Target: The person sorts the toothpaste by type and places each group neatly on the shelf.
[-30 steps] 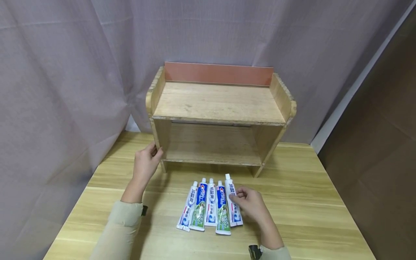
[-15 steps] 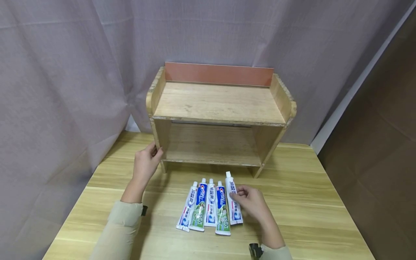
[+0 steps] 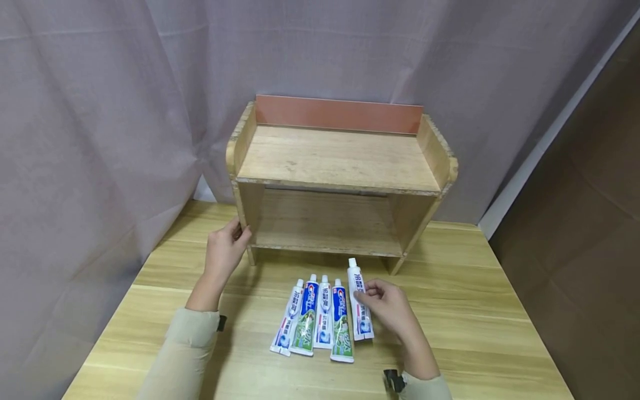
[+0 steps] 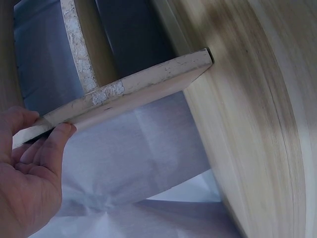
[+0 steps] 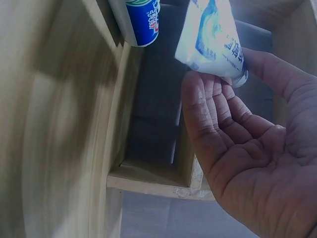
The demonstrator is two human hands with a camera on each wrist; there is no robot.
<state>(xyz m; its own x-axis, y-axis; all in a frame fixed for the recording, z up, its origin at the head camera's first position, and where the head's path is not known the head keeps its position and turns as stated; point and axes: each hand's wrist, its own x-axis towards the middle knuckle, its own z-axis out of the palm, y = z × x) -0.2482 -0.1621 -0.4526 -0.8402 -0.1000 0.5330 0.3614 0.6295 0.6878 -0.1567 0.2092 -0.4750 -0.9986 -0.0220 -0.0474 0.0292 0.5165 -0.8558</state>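
My left hand (image 3: 227, 250) grips the front edge of the left side panel of a small wooden shelf (image 3: 335, 158); in the left wrist view, thumb and fingers (image 4: 57, 144) pinch that panel (image 4: 143, 82). My right hand (image 3: 392, 305) holds a white toothpaste tube (image 3: 360, 300) between thumb and fingers, cap pointing towards the shelf. In the right wrist view the tube (image 5: 213, 42) is tilted, its lower end over my fingers. To its left lie several more tubes side by side, blue-green toothpaste tubes (image 3: 341, 322) alternating with white toothpaste tubes (image 3: 324, 311).
The two-level shelf stands at the back of the wooden table (image 3: 475, 311), with a reddish board (image 3: 337, 114) along its top rear. Grey curtain (image 3: 320, 44) hangs behind and to the left. A brown surface (image 3: 580, 194) rises on the right.
The white tube in my right hand has moved slightly forward towards the shelf and its lower end has come off the table. My left hand has stayed on the panel.
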